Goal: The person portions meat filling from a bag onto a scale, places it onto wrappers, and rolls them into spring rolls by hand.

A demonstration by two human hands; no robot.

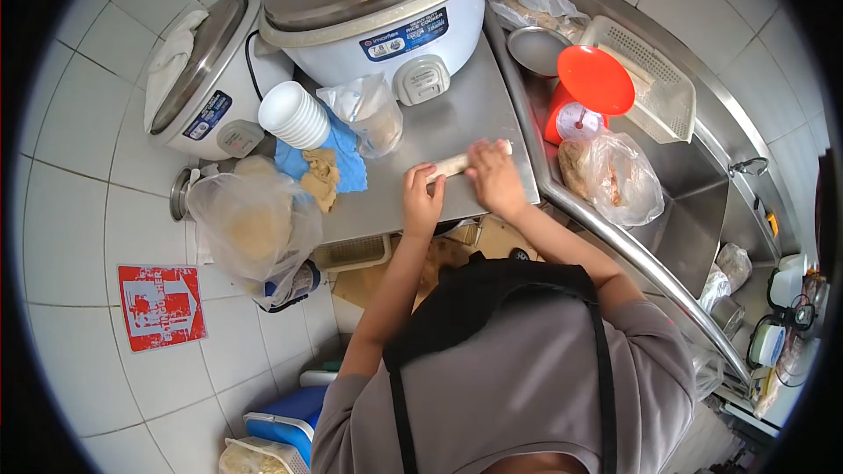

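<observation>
A pale cylindrical roll [450, 166] lies across the steel tabletop [443, 127] near its front edge; what it is made of cannot be told. My left hand [423, 197] grips its left end with bent fingers. Over its right part lies my right hand [495, 177], fingers curled across it and slightly blurred, hiding much of that side. A bit of the roll's right tip shows past the fingers. Behind my hands stands a clear plastic bag [364, 114] with something pale inside. A stack of white cups [296, 114] rests on a blue cloth [349, 158], beside a crumpled tan cloth [321, 177].
A large rice cooker [378, 22] and a smaller rice cooker [206, 79] stand at the back. On the right, past the raised metal rim, are a red scale [571, 110], a white basket [667, 92], a metal bowl [536, 51] and a bagged item [615, 177]. A plastic bag [255, 219] hangs left.
</observation>
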